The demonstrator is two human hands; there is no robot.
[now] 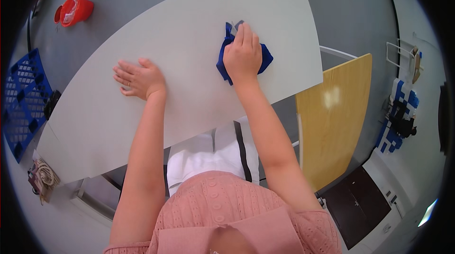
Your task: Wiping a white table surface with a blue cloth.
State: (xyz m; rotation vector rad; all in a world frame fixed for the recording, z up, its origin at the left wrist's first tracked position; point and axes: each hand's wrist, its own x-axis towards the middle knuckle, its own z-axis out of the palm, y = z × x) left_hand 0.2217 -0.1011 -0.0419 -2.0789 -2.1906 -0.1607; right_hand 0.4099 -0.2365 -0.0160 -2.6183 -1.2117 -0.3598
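Observation:
My right hand (243, 55) presses down on a crumpled dark blue cloth (266, 58), its fingers together and pointing away from me. Part of the cloth is hidden under the palm, and a small greyish-white patch shows by the fingertips. The cloth lies on a white tabletop (189, 40) with a curved far edge. To the left, my left hand (139, 79) rests flat on the same tabletop with its fingers spread and a ring on one of them. Nothing is in that hand.
A wooden-topped table (336, 121) stands against the right side of the white one. On the floor are a red bucket (78, 10) at far left and a blue plastic pallet (27, 95). A coiled rope or cable (46, 174) sits by the left corner. Dark cabinet doors (360, 204) show at lower right.

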